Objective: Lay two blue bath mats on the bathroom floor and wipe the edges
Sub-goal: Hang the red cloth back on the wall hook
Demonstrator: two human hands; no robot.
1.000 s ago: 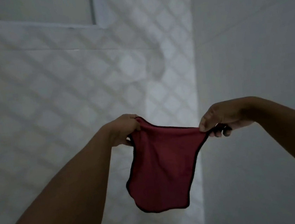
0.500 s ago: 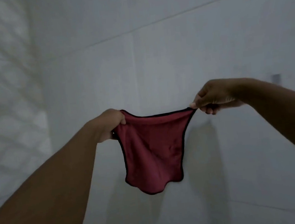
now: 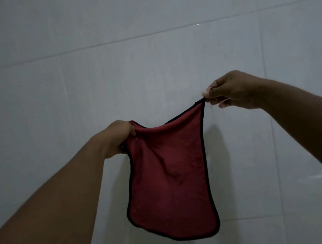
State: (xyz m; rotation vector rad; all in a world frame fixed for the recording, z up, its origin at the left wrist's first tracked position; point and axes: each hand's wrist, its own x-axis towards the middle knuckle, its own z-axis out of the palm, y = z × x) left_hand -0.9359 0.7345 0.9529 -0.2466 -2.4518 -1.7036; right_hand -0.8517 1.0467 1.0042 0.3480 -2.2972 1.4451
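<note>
**Right corner lifting, cloth hanging on a slant**

Since half a second ago my right hand [image 3: 233, 91] is sitting higher than my left hand [image 3: 118, 138], so the top edge of the red cloth [image 3: 168, 177], which was running almost level and taut between them, is now climbing from left to right and sagging a little near the left. The diamond-patterned tiles at the left edge are no longer showing; I am facing only the plain tiled wall [image 3: 62, 93].

I am holding both hands well apart. My right hand is pinching the upper right corner between thumb and fingertips, and my left hand is bunching the upper left corner inside curled fingers.

The cloth, edged in black, is hanging free in the air between my hands in front of the wall, with its lower edge curving and loose. It is casting a faint shadow [image 3: 215, 145] on the tiles just to its right.
</note>
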